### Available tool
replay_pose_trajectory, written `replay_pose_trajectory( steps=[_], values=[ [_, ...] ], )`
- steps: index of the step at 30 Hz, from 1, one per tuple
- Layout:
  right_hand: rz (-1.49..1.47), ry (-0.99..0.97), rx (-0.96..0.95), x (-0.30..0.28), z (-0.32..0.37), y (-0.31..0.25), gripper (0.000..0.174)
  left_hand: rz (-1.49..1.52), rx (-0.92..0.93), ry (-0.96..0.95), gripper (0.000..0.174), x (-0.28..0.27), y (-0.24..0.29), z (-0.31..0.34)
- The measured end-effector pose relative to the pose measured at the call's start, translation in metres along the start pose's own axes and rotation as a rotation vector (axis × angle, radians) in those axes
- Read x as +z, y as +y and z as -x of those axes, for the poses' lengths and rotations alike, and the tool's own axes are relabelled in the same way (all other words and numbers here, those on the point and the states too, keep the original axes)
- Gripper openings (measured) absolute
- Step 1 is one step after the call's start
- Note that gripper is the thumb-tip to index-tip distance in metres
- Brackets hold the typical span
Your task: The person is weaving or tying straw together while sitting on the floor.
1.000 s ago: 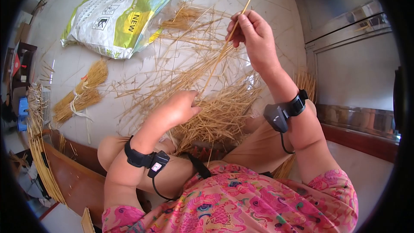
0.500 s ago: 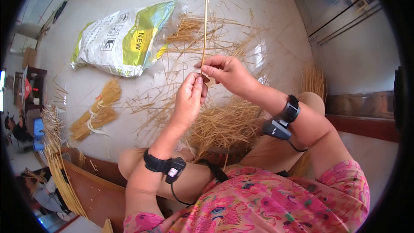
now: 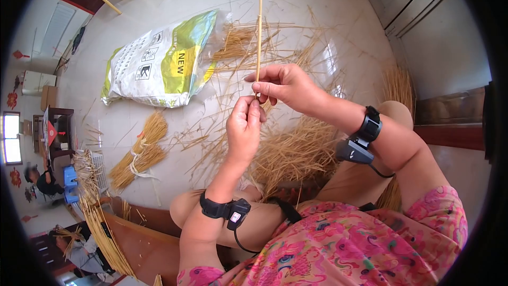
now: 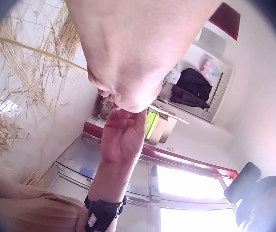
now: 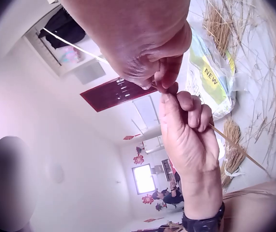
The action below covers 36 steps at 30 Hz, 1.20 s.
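A long straw stalk point(image 3: 260, 32) stands nearly upright in the head view, running up from the two hands past the top edge. My left hand point(image 3: 244, 130) pinches it low down between thumb and fingers. Just above, the thumb and fingertips of my right hand point(image 3: 291, 87) pinch the same stalk, with the two hands' fingertips meeting. In the right wrist view, a thin length of stalk point(image 5: 239, 147) sticks out beyond the curled fingers of the left hand point(image 5: 191, 135). The exact spot between the fingertips is hidden.
Loose straw point(image 3: 296, 153) is heaped before the knees. A white and green bag point(image 3: 159, 63) lies on the tiled floor, with a straw bundle point(image 3: 233, 42) at its mouth. Tied bundles point(image 3: 140, 151) lie to the left, near a brown wooden box point(image 3: 143, 241). Metal doors point(image 3: 450, 53) stand at right.
The right hand has come down and left from high on the stalk to the left hand, which has risen to meet it. The stalk has swung from slanted to nearly upright.
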State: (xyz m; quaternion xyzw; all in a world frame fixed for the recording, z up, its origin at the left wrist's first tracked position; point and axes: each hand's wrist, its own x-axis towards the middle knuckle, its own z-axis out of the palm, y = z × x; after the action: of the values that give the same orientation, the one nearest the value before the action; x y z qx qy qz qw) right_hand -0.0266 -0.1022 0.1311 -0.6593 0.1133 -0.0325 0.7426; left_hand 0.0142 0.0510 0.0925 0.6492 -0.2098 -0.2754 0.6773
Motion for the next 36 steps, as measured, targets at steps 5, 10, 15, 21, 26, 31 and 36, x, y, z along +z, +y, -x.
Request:
replay_pose_trajectory(
  steps=[5, 10, 15, 21, 26, 31, 36],
  values=[
    [-0.008, -0.021, 0.038, -0.003, 0.000, 0.011, 0.011, 0.064, -0.028, -0.002, 0.018, 0.000, 0.002, 0.001],
    [0.018, -0.013, 0.024, 0.000, 0.001, 0.012, 0.010, 0.024, 0.005, -0.021, 0.019, -0.001, 0.003, 0.000],
    [0.002, -0.014, -0.009, 0.002, 0.002, 0.018, 0.011, -0.012, 0.013, -0.031, 0.020, 0.000, 0.007, 0.002],
    [0.076, 0.007, -0.030, 0.004, 0.005, 0.017, 0.008, -0.117, 0.037, -0.025, 0.022, 0.004, 0.011, 0.005],
    [-0.059, 0.014, -0.029, 0.005, 0.005, 0.017, 0.009, 0.024, 0.012, -0.061, 0.023, 0.004, 0.009, 0.004],
    [-0.115, 0.088, -0.009, 0.000, -0.001, 0.004, 0.014, 0.226, -0.162, -0.120, 0.024, -0.001, 0.012, 0.005],
    [-0.192, 0.142, -0.038, -0.014, -0.011, -0.005, 0.018, 0.259, -0.203, -0.201, 0.025, 0.000, 0.012, 0.009]
  ],
)
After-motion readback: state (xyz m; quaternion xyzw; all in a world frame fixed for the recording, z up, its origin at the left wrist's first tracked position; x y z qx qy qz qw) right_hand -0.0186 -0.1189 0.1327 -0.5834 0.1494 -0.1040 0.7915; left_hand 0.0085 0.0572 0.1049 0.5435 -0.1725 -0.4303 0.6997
